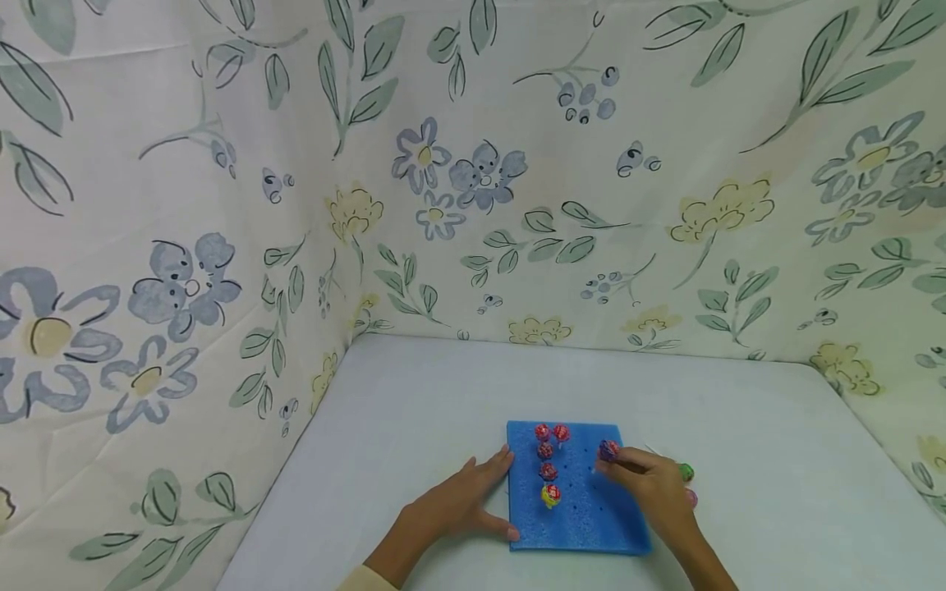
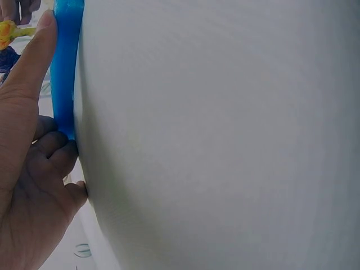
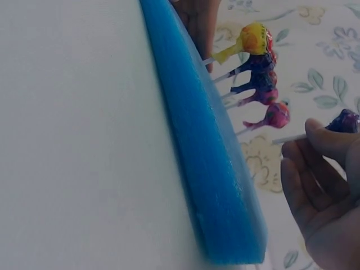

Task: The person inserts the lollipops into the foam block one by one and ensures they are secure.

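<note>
A blue foam block [image 1: 602,521] with small holes lies on the table. Along its left edge, my left hand [image 1: 467,497] rests with thumb and fingers spread, touching the side. My right hand [image 1: 658,491] pinches a purple and red wrapped lollipop [image 1: 609,450] over the block's right part. In the right wrist view its white stick [image 3: 289,138] points toward the foam, apart from it. A column of lollipops stands in the block's left part, with a yellow lollipop [image 1: 550,494] nearest the front. One more red lollipop [image 1: 562,432] stands beside the column's far end.
Right of the block, partly hidden by my right hand, a green lollipop [image 1: 686,472] and a pink lollipop [image 1: 691,498] lie on the white table [image 1: 414,410]. Floral cloth [image 1: 473,271] hangs behind the table and on its left side.
</note>
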`<state>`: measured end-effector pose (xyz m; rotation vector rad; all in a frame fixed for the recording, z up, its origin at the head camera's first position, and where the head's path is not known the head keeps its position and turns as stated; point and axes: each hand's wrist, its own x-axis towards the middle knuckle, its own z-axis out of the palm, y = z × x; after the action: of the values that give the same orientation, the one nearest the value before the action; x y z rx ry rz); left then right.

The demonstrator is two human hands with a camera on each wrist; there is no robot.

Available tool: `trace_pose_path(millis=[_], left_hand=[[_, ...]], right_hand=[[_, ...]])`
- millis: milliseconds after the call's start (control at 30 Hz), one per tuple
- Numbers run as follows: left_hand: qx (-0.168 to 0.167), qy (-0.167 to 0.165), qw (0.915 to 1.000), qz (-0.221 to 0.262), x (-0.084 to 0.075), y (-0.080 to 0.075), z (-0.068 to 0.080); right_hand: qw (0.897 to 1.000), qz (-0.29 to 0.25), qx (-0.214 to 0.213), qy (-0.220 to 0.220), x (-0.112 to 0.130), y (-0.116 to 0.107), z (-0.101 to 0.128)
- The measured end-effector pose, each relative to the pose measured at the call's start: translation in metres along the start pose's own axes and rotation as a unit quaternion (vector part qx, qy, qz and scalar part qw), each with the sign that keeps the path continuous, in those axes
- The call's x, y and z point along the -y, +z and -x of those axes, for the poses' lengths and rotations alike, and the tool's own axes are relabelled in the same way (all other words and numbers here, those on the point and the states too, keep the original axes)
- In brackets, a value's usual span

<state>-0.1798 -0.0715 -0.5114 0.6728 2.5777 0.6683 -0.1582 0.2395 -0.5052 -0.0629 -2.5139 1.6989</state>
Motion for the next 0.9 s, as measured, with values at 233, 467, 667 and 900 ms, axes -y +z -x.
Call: trace_pose_path(millis=[233, 467, 667, 900], left_hand=[[-0.001, 0.005, 1.0000, -0.001, 0.001, 0.000, 0.000], [-0.002, 0.006, 1.0000, -0.003, 0.002, 0.000, 0.000], [-0.003, 0.003, 1.0000, -0.003, 0.003, 0.000, -0.001], [-0.005, 0.012, 0.9999, -0.003, 0.002, 0.000, -0.001]], right_hand=[[1.000, 0.019, 0.002, 0.021, 0.003, 0.013, -0.007], [1.000, 0.021, 0.017, -0.003, -0.001, 0.025, -0.015], [0.999, 0.040, 0.023, -0.001, -0.005, 0.032, -0.020], [0.999, 0.045, 0.027, 0.001, -0.005, 0.036, -0.021]])
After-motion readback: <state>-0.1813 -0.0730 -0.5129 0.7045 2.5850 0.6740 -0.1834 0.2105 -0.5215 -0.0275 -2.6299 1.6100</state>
